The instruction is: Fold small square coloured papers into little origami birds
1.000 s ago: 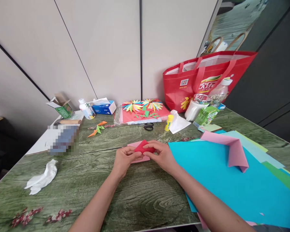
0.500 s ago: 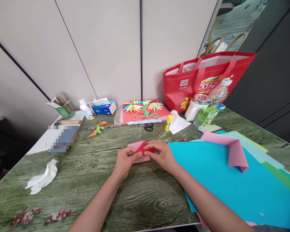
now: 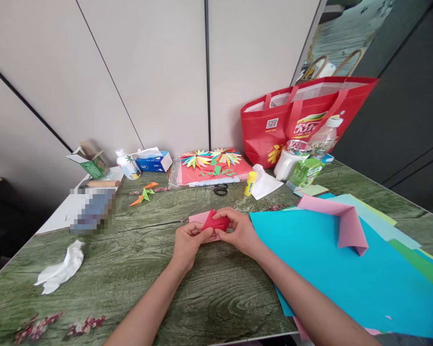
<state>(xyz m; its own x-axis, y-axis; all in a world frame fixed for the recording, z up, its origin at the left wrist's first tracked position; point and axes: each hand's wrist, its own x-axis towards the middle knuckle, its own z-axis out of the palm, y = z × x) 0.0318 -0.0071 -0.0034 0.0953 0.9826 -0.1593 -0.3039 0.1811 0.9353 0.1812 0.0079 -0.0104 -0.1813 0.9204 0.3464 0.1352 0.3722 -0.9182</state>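
Observation:
A small folded piece of red paper (image 3: pixel 216 221) is held between both hands just over the middle of the table. My left hand (image 3: pixel 188 241) pinches its lower left side between thumb and fingers. On its right edge, my right hand (image 3: pixel 241 233) grips it with thumb below and fingers curled over the top. Beneath the hands lies a pink paper sheet (image 3: pixel 198 217), partly hidden by them. The folds on the far side of the red paper are out of sight.
Blue paper (image 3: pixel 310 269) with a folded pink strip (image 3: pixel 351 230) covers the right. Behind my hands lie scissors (image 3: pixel 221 190), a yellow glue stick (image 3: pixel 250 183) and a white tissue (image 3: pixel 265 185). Folded paper stars (image 3: pixel 197 158) rest at the back. A red bag (image 3: pixel 261 132) stands back right.
My right fingers have shifted slightly on the red paper, and more of its face now shows. Both hands still hold it in nearly the same place. The view has moved slightly.

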